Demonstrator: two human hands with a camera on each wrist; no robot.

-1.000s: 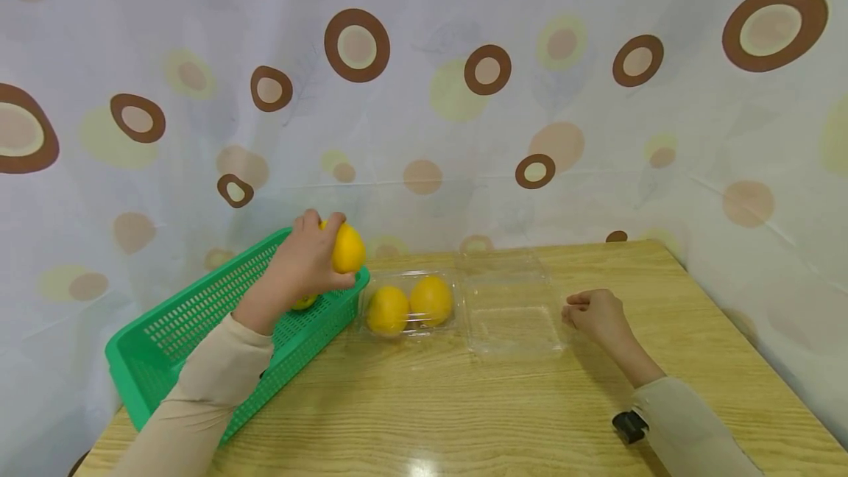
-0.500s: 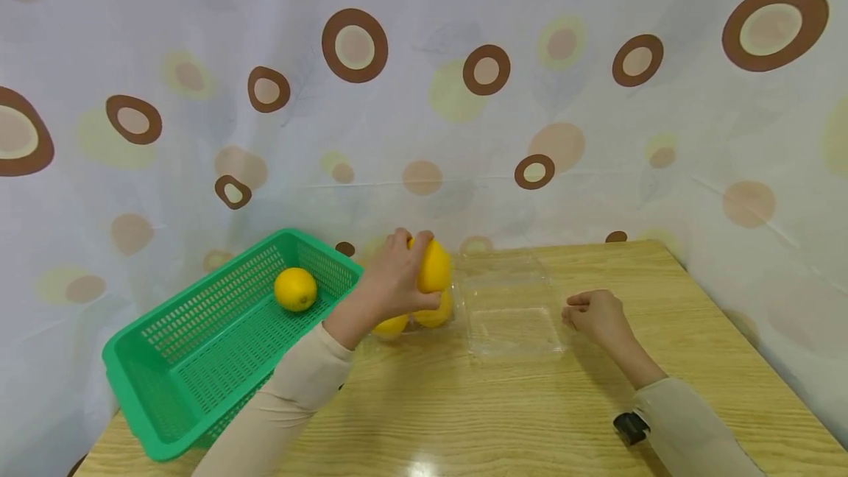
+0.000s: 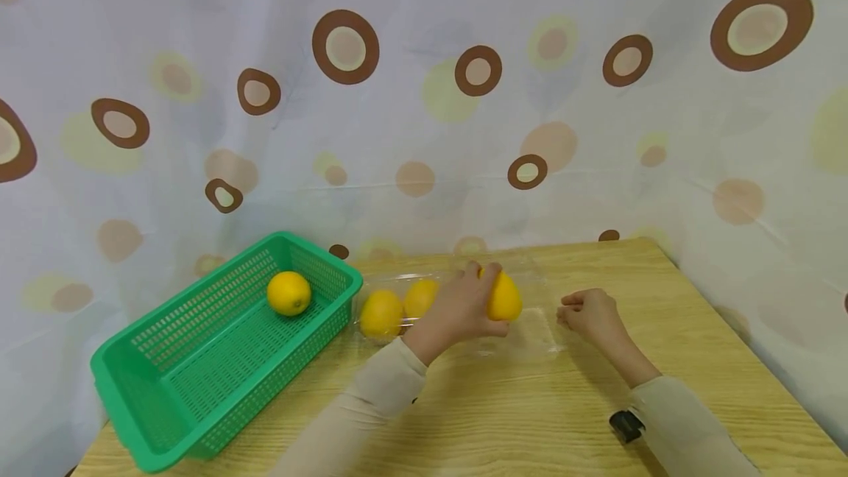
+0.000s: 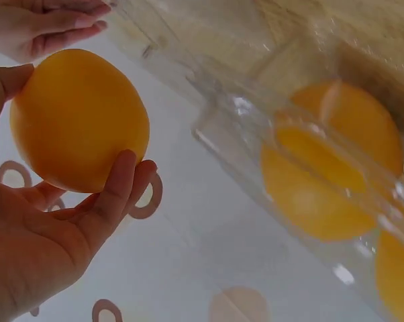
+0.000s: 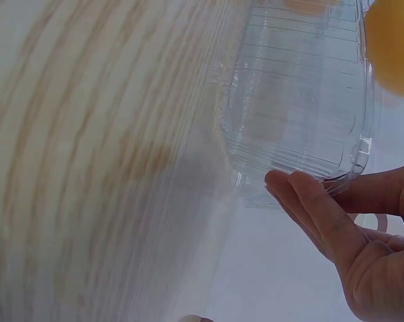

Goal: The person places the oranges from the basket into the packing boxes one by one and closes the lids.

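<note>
My left hand [image 3: 457,308] grips an orange [image 3: 505,297] between thumb and fingers, holding it over an open clear plastic box [image 3: 542,330]. In the left wrist view the thumb and fingertips sit around the held orange [image 4: 81,121]. At the right end of that box my right hand [image 3: 592,319] pinches its rim; the right wrist view shows thumb and fingers [image 5: 316,201] on either side of the box edge. Two more oranges [image 3: 382,313] lie in another clear plastic box [image 3: 411,276] just to the left, partly hidden by my left hand.
A green perforated basket [image 3: 228,418] stands at the left of the wooden table [image 3: 503,418], with one orange [image 3: 288,293] near its far end. Behind the table hangs a patterned curtain [image 3: 411,109]. A black device [image 3: 626,425] is at my right sleeve.
My left hand has carried the orange from over the green basket rightward, past the filled box, to above the open one. My right hand has stayed at the box's edge.
</note>
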